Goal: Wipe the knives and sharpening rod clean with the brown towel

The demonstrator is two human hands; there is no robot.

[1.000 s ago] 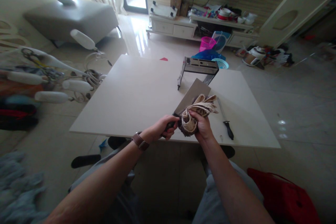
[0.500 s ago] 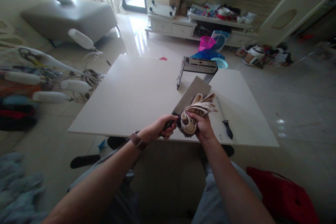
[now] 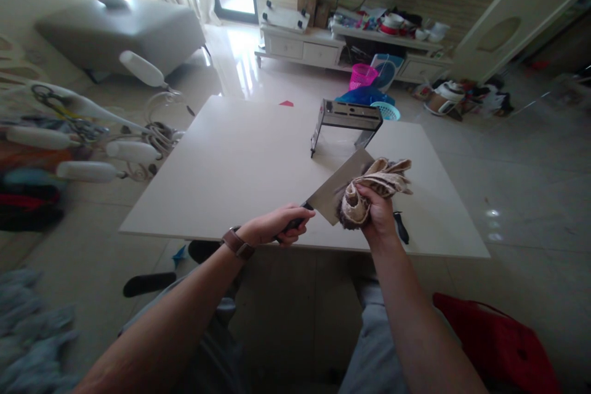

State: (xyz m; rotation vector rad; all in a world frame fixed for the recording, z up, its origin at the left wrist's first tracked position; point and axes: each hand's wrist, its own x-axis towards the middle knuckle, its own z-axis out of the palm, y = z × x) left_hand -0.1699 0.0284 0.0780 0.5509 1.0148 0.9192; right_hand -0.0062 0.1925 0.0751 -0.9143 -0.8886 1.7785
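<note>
My left hand (image 3: 284, 225) is closed round the black handle of a cleaver (image 3: 335, 188), whose broad grey blade points away and to the right above the table. Bunched in my right hand (image 3: 379, 212) is a beige and brown cloth (image 3: 364, 200), held against the blade and covering part of its far right side. Right of that hand shows the black handle of a sharpening rod (image 3: 401, 228); its shaft is hidden behind the cloth and hand. Beyond the blade stands a silver and black knife block frame (image 3: 348, 114) with slots in its top.
Both hands are over a white table (image 3: 231, 166). A small red piece (image 3: 287, 103) lies near its far edge. Behind the table are a pink basket (image 3: 363, 76) and a light blue basket (image 3: 388, 111). A red bag (image 3: 498, 338) sits on the floor at the right.
My right hand with the cloth has moved right along the blade, away from the handle. The cleaver has tilted a little further to the right. My left hand keeps hold of the handle.
</note>
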